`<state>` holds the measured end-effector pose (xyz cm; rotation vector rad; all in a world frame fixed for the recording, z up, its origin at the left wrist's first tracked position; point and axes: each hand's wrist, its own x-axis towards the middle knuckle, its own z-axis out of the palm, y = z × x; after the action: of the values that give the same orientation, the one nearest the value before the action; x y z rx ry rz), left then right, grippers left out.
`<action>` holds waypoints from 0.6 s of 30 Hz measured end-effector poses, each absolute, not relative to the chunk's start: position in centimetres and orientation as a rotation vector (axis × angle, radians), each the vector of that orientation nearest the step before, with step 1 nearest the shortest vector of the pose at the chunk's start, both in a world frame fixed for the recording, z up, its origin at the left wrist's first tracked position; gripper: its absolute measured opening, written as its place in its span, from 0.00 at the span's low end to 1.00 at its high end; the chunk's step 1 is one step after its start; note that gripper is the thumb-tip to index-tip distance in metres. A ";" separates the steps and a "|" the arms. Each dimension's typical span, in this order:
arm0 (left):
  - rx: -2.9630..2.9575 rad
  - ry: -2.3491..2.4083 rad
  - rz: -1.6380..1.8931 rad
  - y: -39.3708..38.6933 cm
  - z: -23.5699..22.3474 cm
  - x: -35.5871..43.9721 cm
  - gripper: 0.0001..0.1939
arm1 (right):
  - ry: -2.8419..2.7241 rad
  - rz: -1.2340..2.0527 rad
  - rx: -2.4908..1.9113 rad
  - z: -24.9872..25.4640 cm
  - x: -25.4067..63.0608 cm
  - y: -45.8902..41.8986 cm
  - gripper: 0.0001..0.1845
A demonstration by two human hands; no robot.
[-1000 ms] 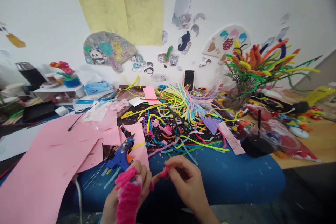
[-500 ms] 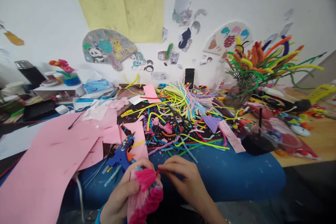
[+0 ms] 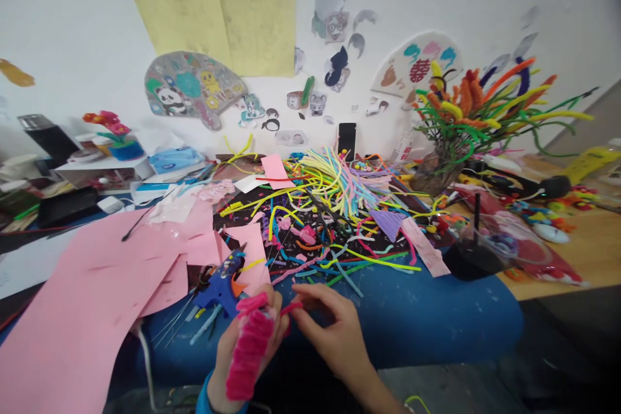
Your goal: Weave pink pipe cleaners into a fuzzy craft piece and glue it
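My left hand is wrapped round a fuzzy pink pipe-cleaner craft piece, with its bright pink ridged side facing me. From that piece a thin pink pipe cleaner end sticks out to the right. My right hand pinches this end between thumb and fingertips. Just beyond my left hand lies a blue glue gun on the table edge, next to a pink sheet. The far side of the craft piece is hidden by my left hand.
A heap of loose pipe cleaners covers the table's middle. Large pink sheets lie at the left. A black cup stands near the right edge, before a vase of pipe-cleaner flowers. A white cable hangs at the front.
My left hand has turned the craft piece, so its ridged pink side now faces me. The right hand has shifted slightly down and left, still pinching the pink strand.
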<state>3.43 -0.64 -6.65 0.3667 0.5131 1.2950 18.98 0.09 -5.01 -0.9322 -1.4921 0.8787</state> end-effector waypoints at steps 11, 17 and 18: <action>0.445 0.406 1.266 -1.0 -5.9 4.3 0.12 | -1.187 1.274 -0.687 -6.4 17.8 0.9 0.19; 0.657 0.473 1.164 -1.3 -6.3 3.5 0.14 | -1.159 1.376 -0.669 -5.9 17.6 0.9 0.20; 0.717 0.466 1.181 -1.5 -6.3 3.5 0.15 | -1.124 1.400 -0.671 -5.9 17.5 0.9 0.22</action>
<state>3.47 -1.46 -6.34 0.7170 0.4656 1.1810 17.52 0.85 -5.90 -0.6709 -1.1239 1.4002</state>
